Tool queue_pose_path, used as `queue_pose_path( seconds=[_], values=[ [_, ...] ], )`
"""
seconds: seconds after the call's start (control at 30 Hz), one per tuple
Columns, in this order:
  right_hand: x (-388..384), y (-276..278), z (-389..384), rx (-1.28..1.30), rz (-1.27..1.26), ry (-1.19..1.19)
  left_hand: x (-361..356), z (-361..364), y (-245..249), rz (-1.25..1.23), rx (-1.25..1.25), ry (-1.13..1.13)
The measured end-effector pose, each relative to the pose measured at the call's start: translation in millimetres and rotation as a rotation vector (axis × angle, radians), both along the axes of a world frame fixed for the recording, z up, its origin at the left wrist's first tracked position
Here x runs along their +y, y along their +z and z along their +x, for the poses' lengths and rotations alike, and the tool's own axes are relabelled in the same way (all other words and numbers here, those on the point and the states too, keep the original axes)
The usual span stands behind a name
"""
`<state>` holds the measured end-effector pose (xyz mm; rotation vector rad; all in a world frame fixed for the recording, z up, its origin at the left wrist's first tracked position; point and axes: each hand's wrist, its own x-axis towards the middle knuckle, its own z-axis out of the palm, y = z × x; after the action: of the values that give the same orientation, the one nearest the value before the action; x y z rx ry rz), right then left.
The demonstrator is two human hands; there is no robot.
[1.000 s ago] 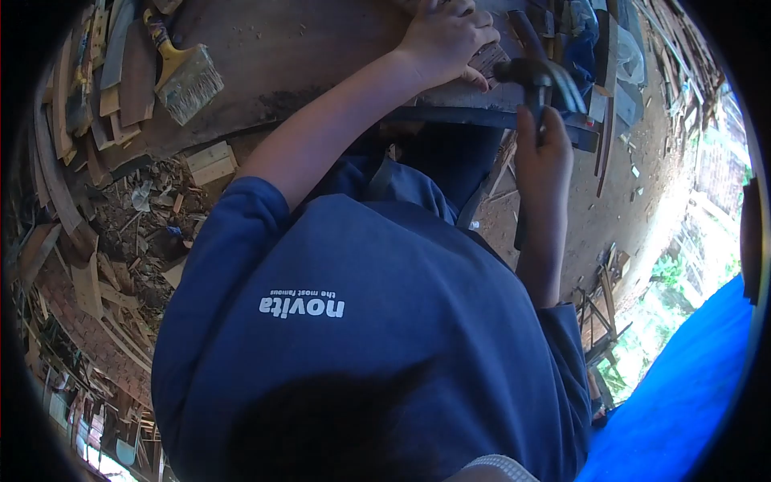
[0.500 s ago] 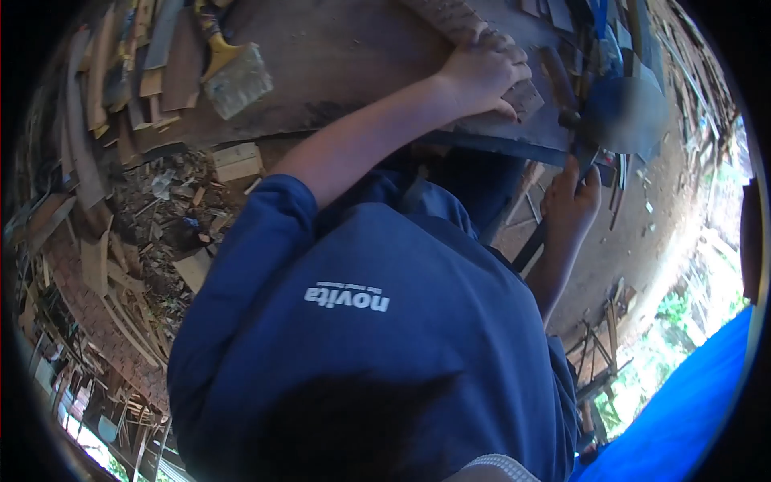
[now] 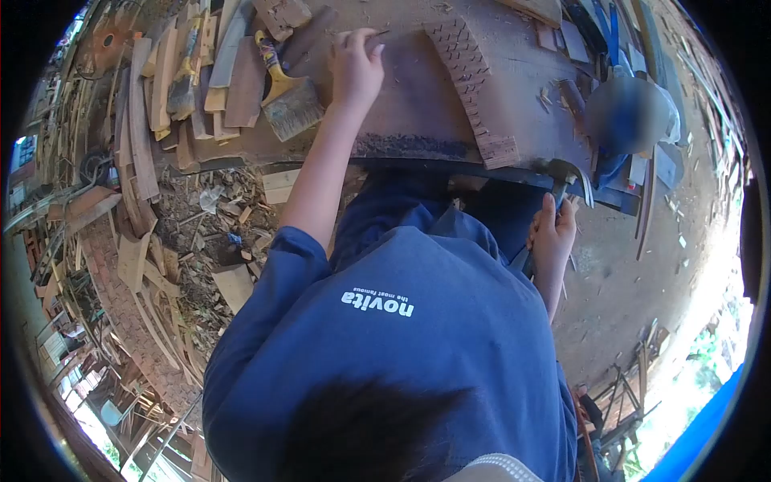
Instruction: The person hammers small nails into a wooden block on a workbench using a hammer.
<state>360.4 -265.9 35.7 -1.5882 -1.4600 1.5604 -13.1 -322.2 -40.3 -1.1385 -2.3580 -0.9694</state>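
Observation:
My left hand (image 3: pixel 357 71) is over the workbench, left of the wooden board, with its fingers drawn together. A thin dark sliver shows at the fingertips, too small to name. My right hand (image 3: pixel 552 234) is wrapped round the handle of a claw hammer (image 3: pixel 572 178), held low by the bench's front edge with its metal head up. The long wooden board (image 3: pixel 474 88) lies on the bench between my hands, its near end at the front edge. Several small dark nails stand in rows along it.
A wide paintbrush (image 3: pixel 293 104) lies left of my forearm, beside stacked wood strips (image 3: pixel 165 84). A wood block (image 3: pixel 283 14) sits at the back. A bag with something blue (image 3: pixel 634 116), partly blurred, stands at right. Wood scraps (image 3: pixel 217 241) litter the ground at left.
My left hand has let go of the wooden board and moved left across the bench. My right hand has lowered slightly with the hammer. The view has shifted, showing more of the bench.

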Motion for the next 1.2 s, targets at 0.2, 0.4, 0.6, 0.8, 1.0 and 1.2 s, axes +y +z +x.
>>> queue_pose_path(
  seconds=[0.2,0.4,0.6,0.8,1.0,1.2],
  values=[
    [-15.9,-9.7,-4.0,-0.093,0.027,0.167,5.8,-25.6,-2.9,-0.171,-0.170,0.033],
    [-29.9,-5.1,-26.6,-0.218,0.155,0.331,9.2,-23.0,-4.7,-0.165,-0.203,-0.023],
    [-27.0,-1.5,-43.6,-0.080,0.172,0.444,-22.9,51.3,45.0,0.116,-0.522,-0.159],
    [-26.6,-14.8,-45.0,-0.020,0.201,0.398,-53.5,119.2,51.4,0.250,-0.853,-0.338],
    [-18.8,-32.7,-29.7,-0.062,0.102,0.317,-51.6,133.3,34.3,0.142,-0.694,-0.302],
    [-21.6,-36.2,-15.1,0.116,-0.228,0.157,-41.2,132.0,31.7,0.225,-0.419,-0.359]
  ],
)
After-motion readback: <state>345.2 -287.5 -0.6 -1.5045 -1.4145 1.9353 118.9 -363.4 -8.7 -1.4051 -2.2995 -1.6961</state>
